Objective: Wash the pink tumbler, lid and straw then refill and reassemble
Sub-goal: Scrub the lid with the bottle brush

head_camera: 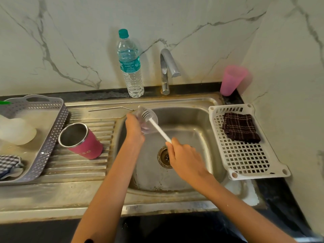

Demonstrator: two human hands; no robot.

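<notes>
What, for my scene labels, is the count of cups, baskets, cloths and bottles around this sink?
Cups: 2, the pink tumbler and the pink plastic cup
Baskets: 2, the grey basket and the white basket
Cloths: 2, the dark checked cloth and the blue checked cloth
Bottles: 1, the water bottle
Total: 7

sink basin (pixel 189 120) open, tap (pixel 168 67) overhead, tumbler (pixel 82 142) left

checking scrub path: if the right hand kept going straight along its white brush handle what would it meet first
Probably the clear round plastic lid gripped by the left hand; the right hand aims the white brush at it.
</notes>
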